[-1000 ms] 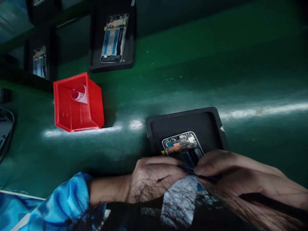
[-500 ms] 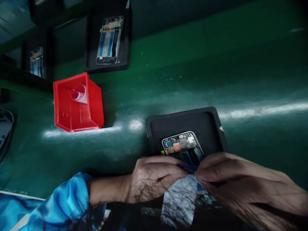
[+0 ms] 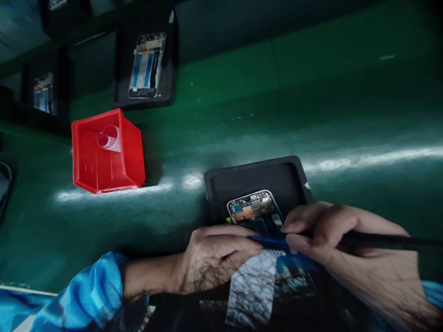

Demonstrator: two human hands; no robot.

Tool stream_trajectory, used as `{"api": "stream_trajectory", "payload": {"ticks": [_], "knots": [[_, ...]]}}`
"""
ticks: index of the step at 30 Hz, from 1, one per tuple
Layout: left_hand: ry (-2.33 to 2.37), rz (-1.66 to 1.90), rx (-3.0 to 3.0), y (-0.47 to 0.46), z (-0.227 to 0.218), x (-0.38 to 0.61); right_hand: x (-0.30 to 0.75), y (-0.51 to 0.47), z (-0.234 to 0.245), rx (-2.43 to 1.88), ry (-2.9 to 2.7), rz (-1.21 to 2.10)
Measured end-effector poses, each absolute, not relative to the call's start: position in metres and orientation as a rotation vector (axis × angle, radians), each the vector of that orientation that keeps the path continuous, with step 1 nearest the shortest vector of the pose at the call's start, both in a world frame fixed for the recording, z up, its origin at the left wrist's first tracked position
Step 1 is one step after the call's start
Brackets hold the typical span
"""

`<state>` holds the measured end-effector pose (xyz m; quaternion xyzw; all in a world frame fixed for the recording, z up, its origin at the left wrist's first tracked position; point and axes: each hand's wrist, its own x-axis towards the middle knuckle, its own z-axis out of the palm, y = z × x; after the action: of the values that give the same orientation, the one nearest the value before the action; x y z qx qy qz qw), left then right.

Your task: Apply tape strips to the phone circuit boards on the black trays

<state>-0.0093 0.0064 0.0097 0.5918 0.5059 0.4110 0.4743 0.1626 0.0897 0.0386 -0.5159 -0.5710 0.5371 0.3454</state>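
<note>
pinching a dark tool, right hand meets curled left hand over phone.

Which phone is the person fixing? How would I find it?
Find the red bin on the green table, then look right to the nearest black tray. The opened phone in it lies between the left hand and right hand; the others lie far back, untouched.
</note>
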Motion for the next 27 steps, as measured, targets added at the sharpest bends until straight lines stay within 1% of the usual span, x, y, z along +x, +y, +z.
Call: {"api": "stream_trajectory", "payload": {"ticks": [8, 18, 27], "knots": [[1.194, 0.967, 1.507, 0.007, 0.009, -0.013, 0.164, 0.102, 0.033, -1.471, -1.459, 1.326], [1.191, 0.961, 1.514, 0.01, 0.01, -0.014, 0.18, 0.107, 0.027, -1.473, -1.599, 1.384], [1.179, 0.946, 1.534, 0.009, 0.008, -0.015, 0.181, 0.103, 0.023, -1.477, -1.697, 1.267]]}}
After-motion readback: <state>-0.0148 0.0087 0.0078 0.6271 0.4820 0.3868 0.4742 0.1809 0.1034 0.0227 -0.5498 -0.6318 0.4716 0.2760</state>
